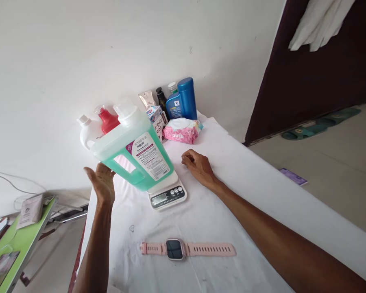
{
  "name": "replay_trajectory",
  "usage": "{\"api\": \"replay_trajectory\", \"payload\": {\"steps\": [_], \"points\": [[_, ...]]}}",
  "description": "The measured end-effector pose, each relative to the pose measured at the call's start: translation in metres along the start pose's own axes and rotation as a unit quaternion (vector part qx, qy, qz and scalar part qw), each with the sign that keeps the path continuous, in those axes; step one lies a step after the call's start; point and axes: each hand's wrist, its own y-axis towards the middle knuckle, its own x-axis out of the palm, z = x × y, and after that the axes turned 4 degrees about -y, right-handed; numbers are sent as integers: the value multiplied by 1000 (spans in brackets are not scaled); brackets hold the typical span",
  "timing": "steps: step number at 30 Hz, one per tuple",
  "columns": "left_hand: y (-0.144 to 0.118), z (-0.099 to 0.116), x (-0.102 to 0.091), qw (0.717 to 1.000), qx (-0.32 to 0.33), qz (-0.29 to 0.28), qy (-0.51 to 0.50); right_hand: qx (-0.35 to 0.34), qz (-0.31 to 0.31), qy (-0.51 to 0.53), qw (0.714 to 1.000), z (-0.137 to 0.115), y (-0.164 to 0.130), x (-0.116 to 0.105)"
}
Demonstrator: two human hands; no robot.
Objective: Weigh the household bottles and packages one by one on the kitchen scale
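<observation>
A large jug of green liquid (142,179) with a white cap and printed label stands on a white kitchen scale (167,195), looking tilted in this view. My left hand (103,181) is beside the jug's left end, palm up and thumb spread; the fingertips are partly hidden by the jug, and whether they touch it I cannot tell. On the cloth to the right of the scale rests my right hand (198,165), its fingers curled in with nothing visible in them. A pink smartwatch (174,249) lies flat in front of the scale, strap stretched out.
Along the wall stand a white bottle (88,132), a red bottle (108,120), a blue bottle (187,97), a dark bottle (161,99) and a pink wipes pack (181,132). A green table (33,232) is at left. Slippers (305,131) lie on the floor.
</observation>
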Motion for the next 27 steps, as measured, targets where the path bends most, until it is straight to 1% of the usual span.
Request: {"api": "replay_trajectory", "payload": {"steps": [2, 4, 6, 8, 10, 13, 19, 27], "points": [[-4, -24, -16, 998, -50, 23, 25, 5, 3, 4, 1000, 0, 0, 1], [-15, -47, -29, 993, -82, 19, 86, 8, 6, 14, 1000, 0, -1, 2], [-28, -65, -37, 985, -92, -1, 147, 12, 10, 22, 1000, -1, -2, 3], [-38, -73, -40, 978, -83, -19, 191, 16, 9, 23, 1000, -1, -2, 4], [-43, -75, -42, 974, -72, -32, 212, 18, 8, 21, 1000, -1, -2, 4], [-42, -73, -43, 971, -69, -44, 227, 23, 9, 15, 1000, 0, -2, 5], [-40, -75, -46, 967, -84, -45, 236, 22, 3, 11, 1000, 1, -2, 4], [-39, -77, -45, 966, -82, -41, 243, 22, 4, 22, 1000, -1, -3, 4]]}}
